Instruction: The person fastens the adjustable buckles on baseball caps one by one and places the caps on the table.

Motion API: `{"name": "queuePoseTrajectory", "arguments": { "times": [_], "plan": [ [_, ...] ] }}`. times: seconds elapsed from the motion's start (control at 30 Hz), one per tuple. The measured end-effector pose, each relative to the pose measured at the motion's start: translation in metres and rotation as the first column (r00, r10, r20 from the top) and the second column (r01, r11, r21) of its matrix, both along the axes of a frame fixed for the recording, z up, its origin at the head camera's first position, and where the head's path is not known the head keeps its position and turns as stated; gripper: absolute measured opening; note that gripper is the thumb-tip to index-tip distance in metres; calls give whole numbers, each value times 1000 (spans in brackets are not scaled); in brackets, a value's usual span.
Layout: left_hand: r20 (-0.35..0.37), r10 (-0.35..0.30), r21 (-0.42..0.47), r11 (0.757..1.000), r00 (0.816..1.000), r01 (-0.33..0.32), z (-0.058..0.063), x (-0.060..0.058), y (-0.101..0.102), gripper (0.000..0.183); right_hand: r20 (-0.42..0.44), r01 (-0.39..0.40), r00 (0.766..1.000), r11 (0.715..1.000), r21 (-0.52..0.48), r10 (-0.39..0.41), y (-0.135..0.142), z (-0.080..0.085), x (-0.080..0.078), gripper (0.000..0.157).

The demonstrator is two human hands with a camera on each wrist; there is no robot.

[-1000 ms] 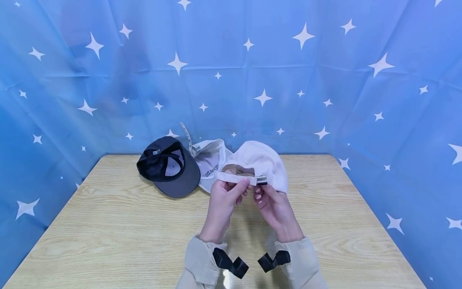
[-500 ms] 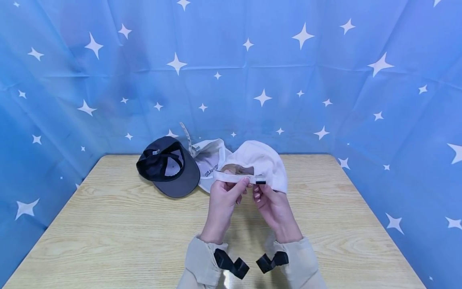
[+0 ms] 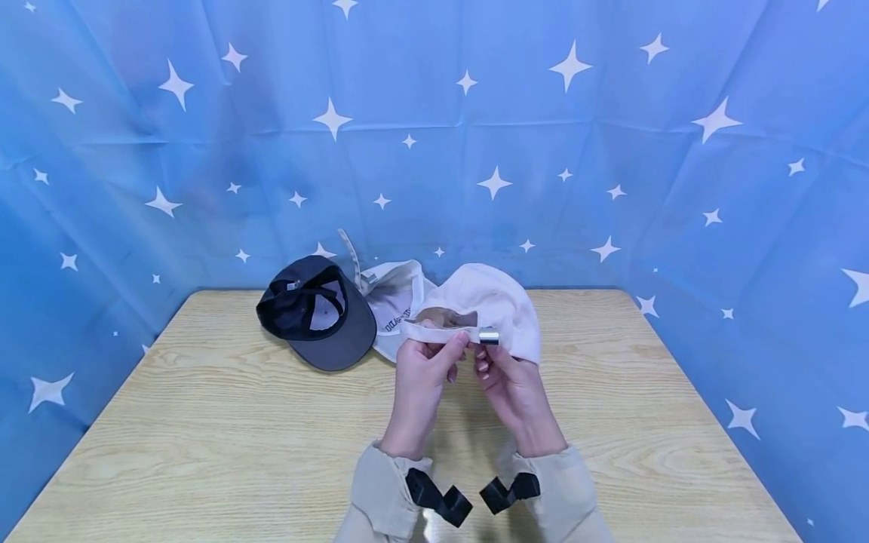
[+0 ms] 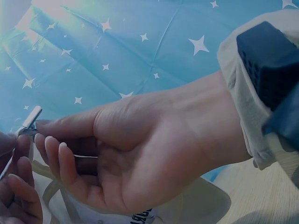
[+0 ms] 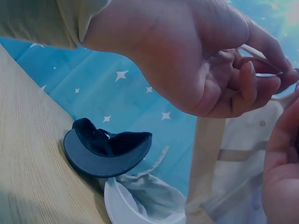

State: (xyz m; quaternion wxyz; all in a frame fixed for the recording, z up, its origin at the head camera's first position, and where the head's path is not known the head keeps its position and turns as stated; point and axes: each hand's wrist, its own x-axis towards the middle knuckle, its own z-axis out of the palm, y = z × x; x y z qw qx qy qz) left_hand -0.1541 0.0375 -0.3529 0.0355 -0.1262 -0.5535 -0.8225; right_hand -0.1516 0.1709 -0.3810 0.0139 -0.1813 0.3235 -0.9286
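A white baseball cap is held up by both hands, its back opening toward me. My left hand pinches the cap's white strap between thumb and fingers. At the strap's right end sits a silver metal buckle, whose flap stands raised in the left wrist view. My right hand pinches the strap just below and beside that buckle. Its fingertips are partly hidden behind the strap and buckle. In the right wrist view, the cap's pale inside hangs below the hand.
To the left lies a dark navy cap, its inside facing up. Between it and the held cap rests a pale cap with lettering and a loose strap sticking up. All stand at the back of the wooden table, before a starry blue cloth.
The buckle has shifted very slightly left and up, and its metal face catches the light more brightly. Both hands keep nearly the same hold. The other caps have not moved.
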Motion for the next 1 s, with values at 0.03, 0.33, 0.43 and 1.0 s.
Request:
{"name": "queuePoseTrajectory", "arguments": {
  "times": [0.03,0.33,0.43,1.0],
  "plan": [
    [-1,2,2,1000,1000,-2,0,0,0,27,0,5,1000,1000,1,-5,0,0,0,10],
    [25,-6,-12,1000,1000,6,1,0,4,26,21,33,999,999,-21,-33,-1,0,0,8],
    [40,-14,-24,1000,999,15,0,-1,3,25,24,38,999,999,-20,-37,-2,0,0,7],
    [69,-270,132,957,960,260,-24,-4,2,16,-13,9,1000,1000,-11,-9,7,-19,9,14]
  ]
}}
